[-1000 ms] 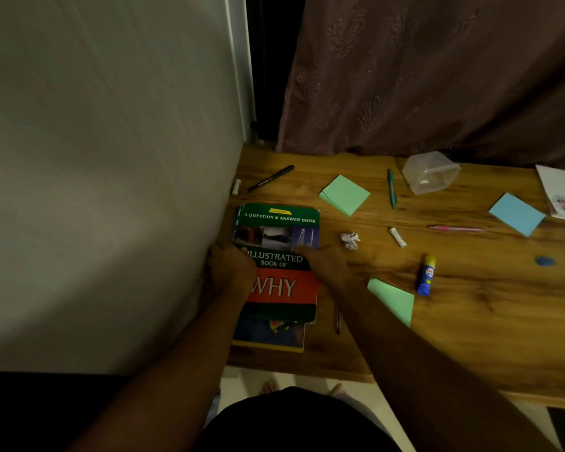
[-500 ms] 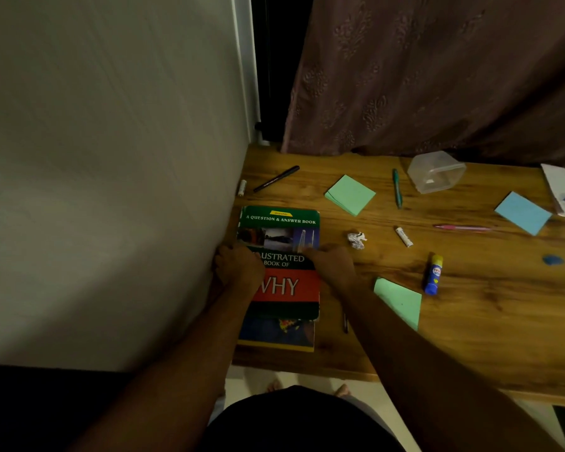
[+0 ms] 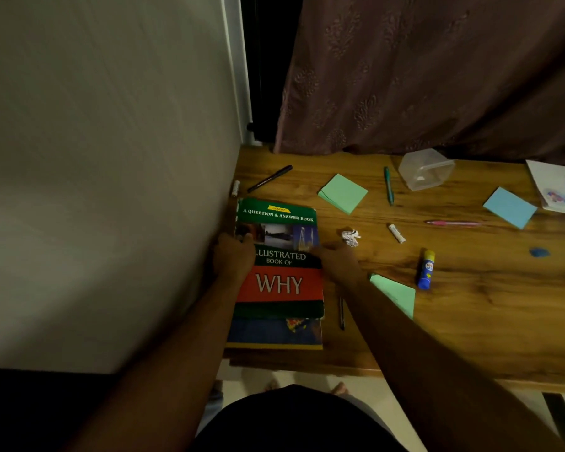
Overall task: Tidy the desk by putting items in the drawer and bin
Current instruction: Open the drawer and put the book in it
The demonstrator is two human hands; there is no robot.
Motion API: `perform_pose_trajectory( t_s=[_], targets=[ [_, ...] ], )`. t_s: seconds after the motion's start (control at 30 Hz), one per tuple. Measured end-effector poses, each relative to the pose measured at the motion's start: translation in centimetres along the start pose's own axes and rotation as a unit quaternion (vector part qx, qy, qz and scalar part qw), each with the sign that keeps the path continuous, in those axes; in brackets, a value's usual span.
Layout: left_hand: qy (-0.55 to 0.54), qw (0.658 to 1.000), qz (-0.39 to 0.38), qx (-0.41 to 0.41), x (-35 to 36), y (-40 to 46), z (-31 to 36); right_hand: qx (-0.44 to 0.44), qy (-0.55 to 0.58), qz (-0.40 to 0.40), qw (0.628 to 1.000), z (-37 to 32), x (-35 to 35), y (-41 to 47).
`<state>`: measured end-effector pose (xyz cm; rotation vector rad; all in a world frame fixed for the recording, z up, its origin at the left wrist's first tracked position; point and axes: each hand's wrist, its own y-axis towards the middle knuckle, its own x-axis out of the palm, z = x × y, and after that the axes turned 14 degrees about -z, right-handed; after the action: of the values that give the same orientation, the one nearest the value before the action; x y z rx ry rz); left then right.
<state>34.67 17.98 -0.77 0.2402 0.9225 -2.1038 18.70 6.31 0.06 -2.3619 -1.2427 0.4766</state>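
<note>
- Holding the top book (image 3: 279,256) from both sides, the person seems to square a small stack at the left edge of the desk (image 3: 470,321), close against the wall (image 3: 95,190).
- The left hand (image 3: 234,259) lies curled over the left edge of the book, with the thumb on the cover; it grips this edge, but the fingers on the far side are hidden.
- The right hand (image 3: 338,261) presses against the right edge of the book, fingers partly bent; I cannot tell if it grips or only pushes.
- A lower book (image 3: 274,334) shows under the top one, toward the front edge of the desk, so the two are not aligned; this is probably why both hands are at the sides.
- The paper ball (image 3: 351,237) lies just beside the right hand; I judge it belongs in the bin.
- Small things are spread over the desk: a black pen (image 3: 269,178) near the back left corner, a green pad (image 3: 343,193) and a green pen (image 3: 388,185) toward the back edge, a plastic box (image 3: 426,169) behind them, a glue stick (image 3: 425,269) near the middle, a blue pad (image 3: 510,207) toward the right edge.
- No drawer or bin is in view, so most of the task remains.
</note>
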Motion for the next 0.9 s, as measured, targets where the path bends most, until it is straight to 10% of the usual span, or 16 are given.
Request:
perform_pose_trajectory(
  t_s=[0.53, 0.9],
  targets=[
    [-0.177, 0.968, -0.114, 0.133, -0.3, -3.4, 6.8, -0.027, 0.197, 0.028, 0.98, -1.7, -2.7, -1.9],
    [-0.125, 0.952, -0.227, 0.164, 11.8, -9.4, 12.6, -0.032, 0.229, 0.161, 0.959, 0.9, -14.8, -10.0]
  ],
)
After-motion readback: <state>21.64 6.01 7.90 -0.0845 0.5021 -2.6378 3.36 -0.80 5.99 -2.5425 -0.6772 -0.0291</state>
